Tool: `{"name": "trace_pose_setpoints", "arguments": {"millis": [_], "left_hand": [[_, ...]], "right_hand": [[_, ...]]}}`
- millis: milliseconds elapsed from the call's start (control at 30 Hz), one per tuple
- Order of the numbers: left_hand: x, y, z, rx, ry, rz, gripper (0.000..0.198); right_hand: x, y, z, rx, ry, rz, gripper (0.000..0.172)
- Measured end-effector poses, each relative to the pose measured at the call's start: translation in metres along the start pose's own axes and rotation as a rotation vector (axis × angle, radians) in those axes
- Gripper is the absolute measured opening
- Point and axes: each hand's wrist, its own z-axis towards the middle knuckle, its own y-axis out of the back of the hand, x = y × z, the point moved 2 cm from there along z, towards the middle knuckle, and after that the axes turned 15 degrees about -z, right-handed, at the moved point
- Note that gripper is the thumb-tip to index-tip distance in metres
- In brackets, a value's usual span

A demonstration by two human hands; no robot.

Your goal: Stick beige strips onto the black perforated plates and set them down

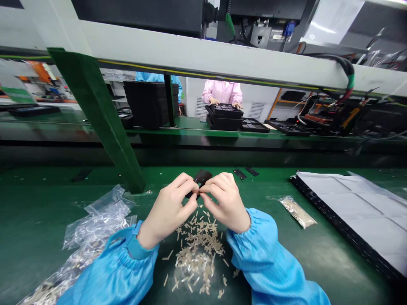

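My left hand (172, 208) and my right hand (225, 202) meet over the green bench, thumbs and fingers pinched together. Between them is a thin black flat part (203, 176), partly covered by my fingers; the left fingers grip its near edge. At the right fingertips a tiny brownish bit shows, too small and covered to name. Just below the hands lies a loose pile of small beige strip-like pieces (203, 241). Two small black flat parts (240, 174) rest on the bench beyond my right hand.
Clear plastic bags (98, 218) lie at left beside a slanted green post (101, 123). A small bag of beige pieces (297, 212) and a black tray with white sheeting (359, 207) are at right. Across the bench, a person in pink (222, 91) handles stacked black trays (224, 118).
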Motion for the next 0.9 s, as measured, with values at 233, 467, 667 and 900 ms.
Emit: {"name": "trace_pose_setpoints", "arguments": {"millis": [233,467,667,900], "left_hand": [[0.004,0.007,0.003,-0.014,0.017,-0.037,0.013],[0.015,0.01,0.006,-0.01,0.155,-0.261,0.013],[0.015,0.005,0.004,0.077,0.312,-0.672,0.012],[0.009,-0.001,0.002,0.145,0.379,-0.839,0.012]], "right_hand": [[-0.007,0.005,0.002,0.011,-0.021,0.043,0.013],[-0.007,0.01,0.002,0.043,0.099,-0.014,0.025],[-0.002,0.009,0.0,-0.063,0.108,-0.05,0.01],[0.001,0.009,-0.001,-0.133,0.174,-0.092,0.017]]}}
